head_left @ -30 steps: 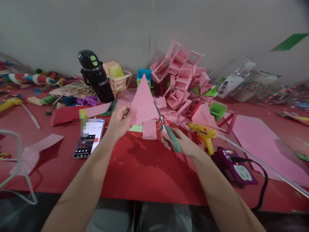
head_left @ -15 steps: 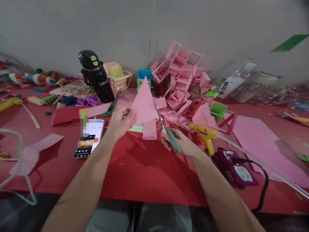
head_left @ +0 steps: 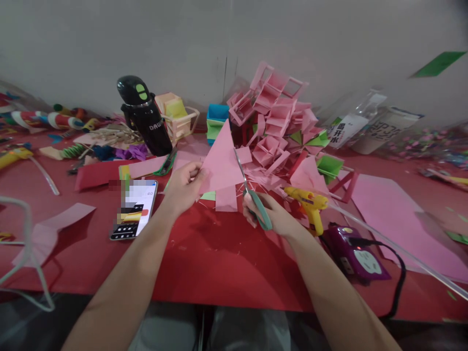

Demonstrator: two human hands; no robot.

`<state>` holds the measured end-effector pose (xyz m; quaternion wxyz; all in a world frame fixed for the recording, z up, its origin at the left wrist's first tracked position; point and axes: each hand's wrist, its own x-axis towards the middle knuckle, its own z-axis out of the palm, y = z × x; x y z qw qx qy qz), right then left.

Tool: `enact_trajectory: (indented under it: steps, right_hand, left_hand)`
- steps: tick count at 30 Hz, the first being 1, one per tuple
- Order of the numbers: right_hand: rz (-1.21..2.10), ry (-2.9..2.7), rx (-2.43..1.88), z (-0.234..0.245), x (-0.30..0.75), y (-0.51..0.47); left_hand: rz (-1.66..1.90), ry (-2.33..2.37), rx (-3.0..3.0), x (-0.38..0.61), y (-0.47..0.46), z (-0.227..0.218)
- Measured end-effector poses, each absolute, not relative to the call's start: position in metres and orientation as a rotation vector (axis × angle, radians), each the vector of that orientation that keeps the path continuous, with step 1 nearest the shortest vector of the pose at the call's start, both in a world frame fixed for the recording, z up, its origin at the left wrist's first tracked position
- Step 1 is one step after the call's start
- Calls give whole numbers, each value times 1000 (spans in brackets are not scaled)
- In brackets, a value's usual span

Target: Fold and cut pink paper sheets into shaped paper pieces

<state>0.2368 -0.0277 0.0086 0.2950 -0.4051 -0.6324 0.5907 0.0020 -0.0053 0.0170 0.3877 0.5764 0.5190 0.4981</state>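
Note:
My left hand pinches the lower left edge of a pink paper triangle, held above the table with its point upward. My right hand is closed round the green handles of a pair of scissors. Their narrow metal blades lie along the triangle's right edge. Below the triangle a pink paper strip rests on the red table, with a bit of light green paper beside it.
Pink paper chairs are piled behind the hands. A black bottle and a phone stand and lie leftward. To the right are a yellow glue gun, a purple power socket with its cable, and pink sheets.
The paper triangle has tilted clockwise, its point shifting right and slightly down. My left hand has moved a little right with it. The scissors stay at its right edge.

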Motion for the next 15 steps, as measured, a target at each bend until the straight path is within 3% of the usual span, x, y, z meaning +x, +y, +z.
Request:
enact_trajectory:
  steps: [15]
  right_hand:
    - [1525,-1646,-1139,3,229,-28]
  left_hand:
    - [1244,1346,1453,5,-8,21]
